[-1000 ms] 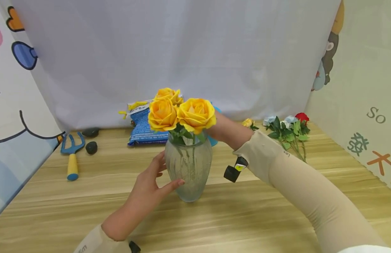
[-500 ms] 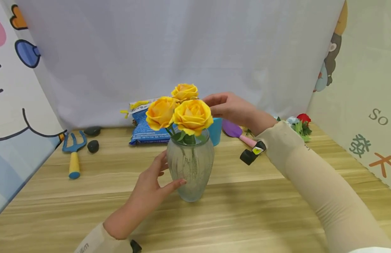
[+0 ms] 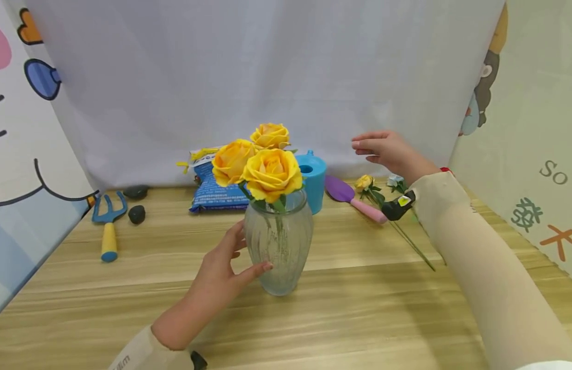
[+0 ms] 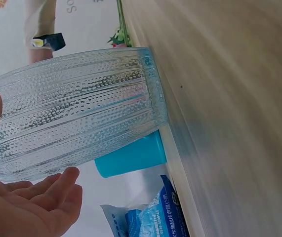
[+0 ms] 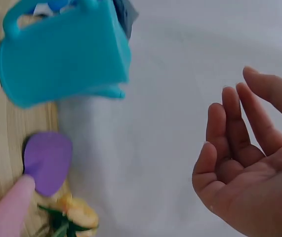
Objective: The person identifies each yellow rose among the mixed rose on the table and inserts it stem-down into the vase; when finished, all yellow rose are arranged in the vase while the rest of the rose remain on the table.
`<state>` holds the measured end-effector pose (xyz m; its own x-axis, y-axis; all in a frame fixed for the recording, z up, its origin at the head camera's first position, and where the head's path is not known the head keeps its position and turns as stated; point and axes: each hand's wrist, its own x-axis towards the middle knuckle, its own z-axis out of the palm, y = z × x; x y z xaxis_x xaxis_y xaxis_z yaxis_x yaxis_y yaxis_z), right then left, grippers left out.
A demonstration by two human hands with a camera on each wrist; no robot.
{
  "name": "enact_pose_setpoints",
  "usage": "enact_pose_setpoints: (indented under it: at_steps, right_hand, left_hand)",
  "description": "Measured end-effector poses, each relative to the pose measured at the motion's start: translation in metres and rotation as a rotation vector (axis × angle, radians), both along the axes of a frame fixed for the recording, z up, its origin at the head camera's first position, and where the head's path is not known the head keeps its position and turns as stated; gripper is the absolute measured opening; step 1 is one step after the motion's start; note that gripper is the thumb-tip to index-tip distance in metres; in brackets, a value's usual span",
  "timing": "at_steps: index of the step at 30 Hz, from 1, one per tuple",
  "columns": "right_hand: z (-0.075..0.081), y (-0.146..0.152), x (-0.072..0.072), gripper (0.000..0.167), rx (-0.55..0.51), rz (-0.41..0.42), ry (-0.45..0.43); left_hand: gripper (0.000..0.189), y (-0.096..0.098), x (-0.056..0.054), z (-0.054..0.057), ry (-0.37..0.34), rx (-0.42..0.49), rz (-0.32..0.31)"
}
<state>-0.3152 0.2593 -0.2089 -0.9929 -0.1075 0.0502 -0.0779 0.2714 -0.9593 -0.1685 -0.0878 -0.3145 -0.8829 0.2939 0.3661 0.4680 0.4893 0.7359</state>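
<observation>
A ribbed clear glass vase [image 3: 279, 246] stands upright on the wooden table with three yellow roses [image 3: 273, 172] in it. My left hand [image 3: 216, 280] holds the vase from its left side, thumb across the front and fingers round the back. In the left wrist view the dimpled glass vase [image 4: 76, 108] lies between the thumb and the bent fingers [image 4: 57, 192]. My right hand [image 3: 389, 151] is raised at the back right, away from the roses. The right wrist view shows that hand [image 5: 254, 153] with nothing in it, fingers loosely bent.
Behind the vase are a blue watering can [image 3: 316, 180] and a blue packet [image 3: 218, 185]. A purple shovel [image 3: 341, 190] with a pink handle and a yellow rose [image 3: 364, 182] lie to the right. At left are a hand fork [image 3: 109, 221] and dark stones [image 3: 136, 214].
My right hand has left the roses and moved right, uncovering the watering can and shovel. The rear rose now stands farther right. My left hand stays on the vase.
</observation>
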Motion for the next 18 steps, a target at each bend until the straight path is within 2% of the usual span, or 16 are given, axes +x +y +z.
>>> enact_pose_setpoints:
  at_steps: [6,15,18]
  right_hand:
    - [-0.008,0.028,-0.001,0.005,-0.073,-0.053,-0.047]
    - [-0.026,0.046,-0.003,0.017,-0.229,-0.126,-0.143]
    - [-0.036,0.049,-0.005,0.012,-0.214,-0.132,-0.159]
  left_hand:
    - [0.078,0.000,0.000,0.000,0.003,-0.004,-0.003]
    - [0.078,0.000,-0.001,0.000,0.010,-0.006,0.003]
    - [0.078,0.000,-0.001,-0.001,0.008,-0.006,0.001]
